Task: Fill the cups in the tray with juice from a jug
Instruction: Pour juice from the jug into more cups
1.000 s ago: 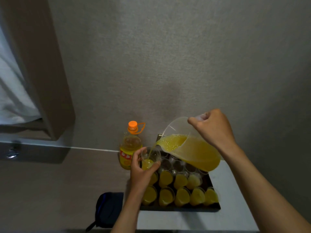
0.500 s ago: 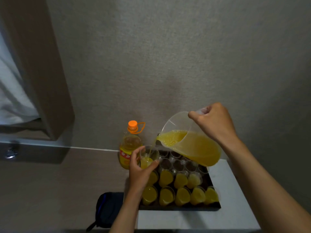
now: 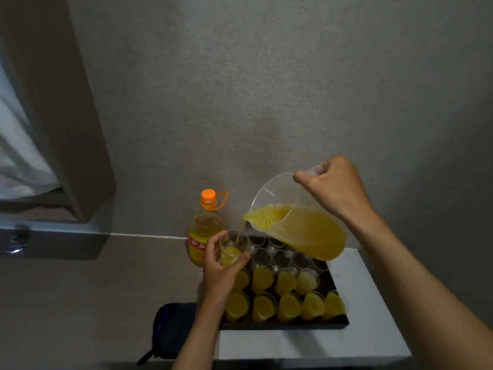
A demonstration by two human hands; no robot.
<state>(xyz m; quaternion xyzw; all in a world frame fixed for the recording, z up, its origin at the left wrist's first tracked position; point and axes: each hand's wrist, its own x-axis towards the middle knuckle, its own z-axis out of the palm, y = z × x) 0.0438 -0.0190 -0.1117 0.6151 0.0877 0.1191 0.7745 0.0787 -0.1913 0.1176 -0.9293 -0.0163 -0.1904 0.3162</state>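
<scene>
My right hand [image 3: 334, 188] grips the handle of a clear plastic jug [image 3: 298, 225] that is tilted to the left, with yellow juice at its spout. A thin stream falls into a clear cup [image 3: 233, 249] that my left hand [image 3: 221, 273] holds just above the left side of the dark tray [image 3: 282, 325]. That cup is partly full. The two near rows of cups [image 3: 286, 295] in the tray hold juice. The far rows of cups [image 3: 282, 256] look empty, partly hidden under the jug.
The tray sits on a small white table [image 3: 314, 343] against a grey wall. A juice bottle with an orange cap [image 3: 204, 228] stands on the floor left of the tray. A dark blue pouch [image 3: 173, 329] lies beside the table. A curtain [image 3: 53, 102] hangs at left.
The jug has risen slightly and stayed tilted, still pouring. The juice level in the cup held by my left hand has climbed. The hands barely shifted.
</scene>
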